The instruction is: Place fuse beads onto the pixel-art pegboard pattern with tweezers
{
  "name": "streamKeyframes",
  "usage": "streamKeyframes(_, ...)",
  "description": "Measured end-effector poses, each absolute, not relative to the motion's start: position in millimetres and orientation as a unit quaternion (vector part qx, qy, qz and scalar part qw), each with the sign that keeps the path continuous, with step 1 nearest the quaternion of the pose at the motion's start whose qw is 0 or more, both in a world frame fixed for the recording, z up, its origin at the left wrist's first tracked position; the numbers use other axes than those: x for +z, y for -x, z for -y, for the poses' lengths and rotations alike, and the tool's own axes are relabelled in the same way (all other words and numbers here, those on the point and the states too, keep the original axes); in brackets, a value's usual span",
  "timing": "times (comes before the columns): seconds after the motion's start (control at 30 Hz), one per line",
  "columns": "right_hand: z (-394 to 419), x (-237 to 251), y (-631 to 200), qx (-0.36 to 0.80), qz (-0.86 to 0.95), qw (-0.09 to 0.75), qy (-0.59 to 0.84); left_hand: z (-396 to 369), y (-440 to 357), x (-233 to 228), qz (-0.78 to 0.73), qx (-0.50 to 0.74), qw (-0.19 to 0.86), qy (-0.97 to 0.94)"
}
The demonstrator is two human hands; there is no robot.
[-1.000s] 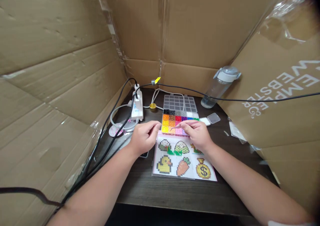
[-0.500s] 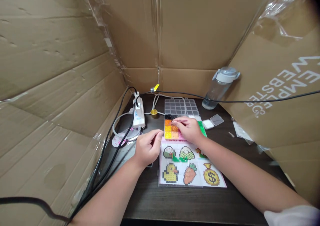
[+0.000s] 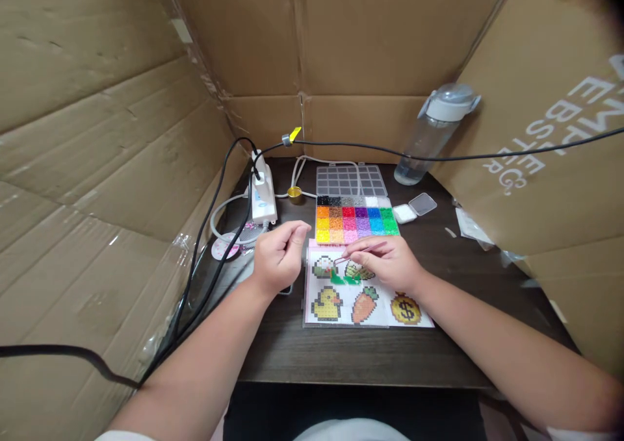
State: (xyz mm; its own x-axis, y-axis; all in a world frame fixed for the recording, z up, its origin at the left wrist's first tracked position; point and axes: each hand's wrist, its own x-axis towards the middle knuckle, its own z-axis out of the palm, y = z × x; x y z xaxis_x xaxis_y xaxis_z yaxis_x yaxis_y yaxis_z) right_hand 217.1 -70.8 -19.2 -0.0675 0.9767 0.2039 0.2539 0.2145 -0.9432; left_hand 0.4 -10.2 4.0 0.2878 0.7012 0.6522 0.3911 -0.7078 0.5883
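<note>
My right hand (image 3: pixel 389 264) holds thin pink tweezers (image 3: pixel 359 251), their tip pointing left over the top row of a pattern sheet (image 3: pixel 341 308) with pixel pictures of a duck, a carrot and a money bag. A few green beads (image 3: pixel 343 278) lie on the sheet just below the tip. My left hand (image 3: pixel 278 259) rests loosely curled at the sheet's left edge, fingertips pinched together; I cannot see anything in them. Behind the sheet stands an open bead box (image 3: pixel 355 220) with compartments of many colours.
A white power strip (image 3: pixel 263 196) with black cables (image 3: pixel 205 259) lies at the back left. A clear water bottle (image 3: pixel 429 136) stands at the back right, a small open case (image 3: pixel 412 208) beside the bead box. Cardboard walls (image 3: pixel 121 123) enclose the dark table (image 3: pixel 351 356).
My right hand came back from the bead box's compartments to the pattern sheet with the tweezers. My left hand stayed by the sheet's edge. The view tilted downward.
</note>
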Motion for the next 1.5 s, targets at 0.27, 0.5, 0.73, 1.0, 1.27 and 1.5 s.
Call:
streamKeyframes(0.27, 72.4, -26.4, -214.6, 0.422, 0.615, 0.447, 0.493, 8.1, 0.2, 5.6, -0.360, 0.500, 0.155, -0.772)
streamKeyframes(0.5, 72.5, -30.3, -214.6, 0.435, 0.620, 0.433, 0.489, 9.0, -1.4, 6.8, -0.356, 0.510, 0.132, -0.772)
streamKeyframes(0.73, 72.4, -32.3, -214.9, 0.428, 0.623, 0.430, 0.494, 7.7, -2.0, 6.6, -0.348, 0.504, 0.116, -0.782)
streamKeyframes(1.0, 73.1, -28.8, -213.5, 0.441, 0.627, 0.416, 0.489, 8.6, -2.4, 5.4, -0.349, 0.499, 0.122, -0.784)
streamKeyframes(1.27, 73.0, -28.4, -212.7, 0.435, 0.614, 0.436, 0.494, 8.4, -2.8, 5.7, -0.352, 0.495, 0.129, -0.784)
streamKeyframes(1.5, 72.7, -29.7, -212.5, 0.437, 0.620, 0.429, 0.490, 8.6, -2.9, 5.4, -0.354, 0.488, 0.135, -0.786)
